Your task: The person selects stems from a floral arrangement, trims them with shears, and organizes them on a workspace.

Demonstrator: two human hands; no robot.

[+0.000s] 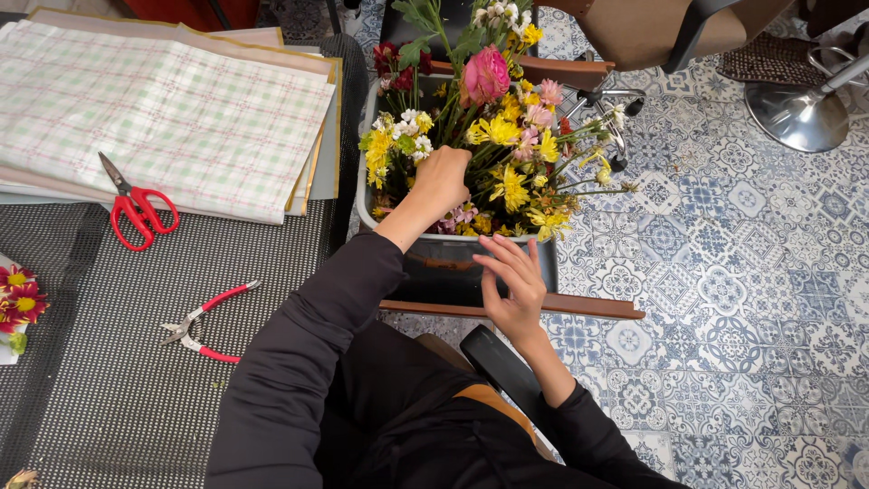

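no packages, labels, signs or screens in view

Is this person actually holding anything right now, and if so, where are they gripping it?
The left hand is closed among the flowers in the tub, seemingly around stems, though the grip is hidden. The right hand lies open, holding nothing.

Left hand (441, 179) is sunk into the flowers (493, 136); fingertips hidden, can't tell what it grips. Grey tub (364, 195) is mostly covered by blooms, contents unseen. Red flowers (20, 303) cut off at left edge. Chair base (801, 113) cropped at right; paper stack (163, 109) cropped at top.
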